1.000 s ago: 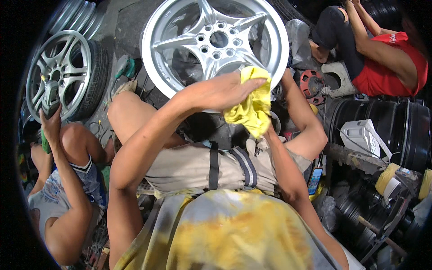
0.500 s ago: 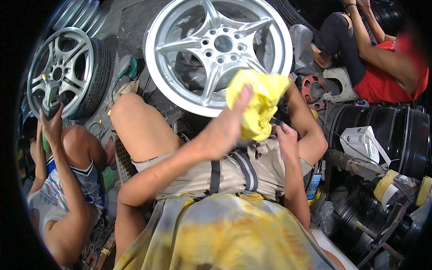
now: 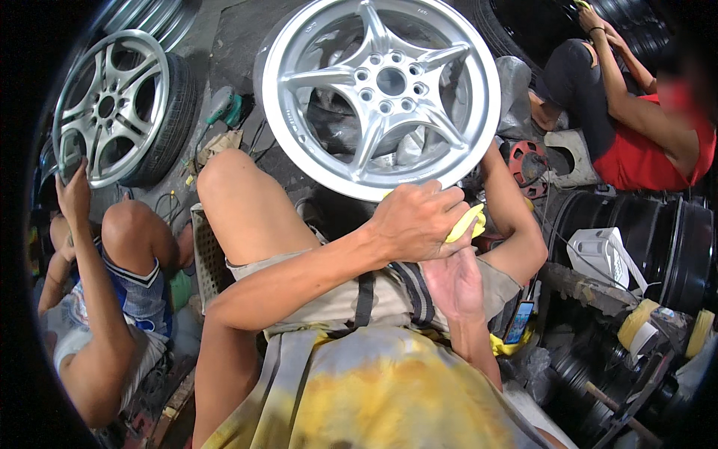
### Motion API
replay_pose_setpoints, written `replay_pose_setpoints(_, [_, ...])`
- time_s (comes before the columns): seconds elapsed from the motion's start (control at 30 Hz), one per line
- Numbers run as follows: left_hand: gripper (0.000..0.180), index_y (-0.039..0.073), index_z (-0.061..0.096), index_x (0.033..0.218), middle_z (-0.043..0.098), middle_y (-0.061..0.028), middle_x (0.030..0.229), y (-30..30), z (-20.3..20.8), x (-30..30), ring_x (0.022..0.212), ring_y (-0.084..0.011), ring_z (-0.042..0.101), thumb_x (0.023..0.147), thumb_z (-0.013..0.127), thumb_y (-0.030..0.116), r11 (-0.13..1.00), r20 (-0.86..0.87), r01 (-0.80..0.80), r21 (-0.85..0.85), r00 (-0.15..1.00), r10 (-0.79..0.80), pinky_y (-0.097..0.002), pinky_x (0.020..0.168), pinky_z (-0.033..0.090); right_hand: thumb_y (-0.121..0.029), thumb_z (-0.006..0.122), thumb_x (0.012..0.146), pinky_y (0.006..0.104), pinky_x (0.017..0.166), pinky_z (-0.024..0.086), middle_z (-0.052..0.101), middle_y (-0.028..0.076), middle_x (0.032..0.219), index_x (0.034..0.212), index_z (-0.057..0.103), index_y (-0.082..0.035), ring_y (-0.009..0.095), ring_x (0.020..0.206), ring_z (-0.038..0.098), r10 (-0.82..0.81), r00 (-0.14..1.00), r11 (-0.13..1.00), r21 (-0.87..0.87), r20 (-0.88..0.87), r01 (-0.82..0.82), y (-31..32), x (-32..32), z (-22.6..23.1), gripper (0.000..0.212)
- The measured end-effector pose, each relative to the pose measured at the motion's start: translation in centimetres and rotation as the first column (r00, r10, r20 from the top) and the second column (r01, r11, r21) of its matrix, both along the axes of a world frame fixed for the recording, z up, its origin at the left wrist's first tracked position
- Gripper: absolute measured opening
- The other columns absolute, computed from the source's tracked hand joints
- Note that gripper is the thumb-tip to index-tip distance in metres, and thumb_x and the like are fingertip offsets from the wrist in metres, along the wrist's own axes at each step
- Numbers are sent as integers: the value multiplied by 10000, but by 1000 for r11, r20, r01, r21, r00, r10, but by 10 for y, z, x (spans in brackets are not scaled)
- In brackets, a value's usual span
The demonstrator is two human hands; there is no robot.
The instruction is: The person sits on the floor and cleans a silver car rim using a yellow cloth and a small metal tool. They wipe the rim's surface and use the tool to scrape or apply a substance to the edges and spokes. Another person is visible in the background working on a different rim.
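My left hand is closed around a bunched yellow cloth, most of it hidden in the fist. Beneath it, my right hand lies palm up with the palm flat. Its fingers reach under the left hand and the cloth and are partly covered. Both hands are above my lap, just in front of a silver wheel rim with spokes and a ring of bolt holes. The rim's near edge is close to my left knuckles, and I cannot tell whether they touch.
At left, a person's hand holds a blurred tool before another silver rim leaning on a tyre. A green power tool lies between. A person in red sits at right, near black rims and a white box.
My left hand has brought the spread cloth down and right onto my right hand, bunching it. My right hand has turned palm up. The view has shifted slightly.
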State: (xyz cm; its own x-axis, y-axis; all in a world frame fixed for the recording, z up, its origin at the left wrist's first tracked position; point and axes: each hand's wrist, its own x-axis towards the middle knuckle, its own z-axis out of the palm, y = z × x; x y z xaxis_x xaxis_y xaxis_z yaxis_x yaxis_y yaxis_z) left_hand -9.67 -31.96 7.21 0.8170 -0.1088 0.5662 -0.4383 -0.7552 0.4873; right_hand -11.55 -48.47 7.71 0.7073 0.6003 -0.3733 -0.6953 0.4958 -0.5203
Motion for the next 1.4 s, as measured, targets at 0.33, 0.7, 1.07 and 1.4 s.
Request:
replay_pose_setpoints(0.33, [376,69,710,884,674,-160,727,43,6,25,620,-362,682,894,667,442,990,-172,-28,-140,985,3,-474,603,546,-184,549,1076,437,1086,472,686,79,1235,1211,665,3,203,1171,640,67,966,977,-213,251,-12,-3,36,12,259])
replay_pose_setpoints(0.7, [352,-27,683,926,679,-299,849,205,-26,132,836,-472,674,994,563,297,786,-283,-619,9,752,595,-557,742,508,-15,692,813,430,957,511,668,133,1161,1168,677,-5,330,1072,633,890,-283,456,-708,358,539,6,120,6,355])
replay_pose_setpoints(1.07, [395,2,699,917,691,-310,833,188,-46,123,805,-482,698,1005,531,349,793,-269,-603,87,752,602,-567,751,562,-42,645,940,410,938,531,716,117,1115,1063,723,-8,307,1040,677,821,-251,571,-718,513,400,29,104,-36,150])
replay_pose_setpoints(1.4, [396,-9,699,959,697,-314,861,186,-45,126,824,-496,690,1004,522,342,793,-295,-606,62,748,595,-580,754,558,-43,637,912,433,990,529,694,151,1201,1030,714,12,318,1124,658,816,-309,567,-779,489,266,39,117,-31,151])
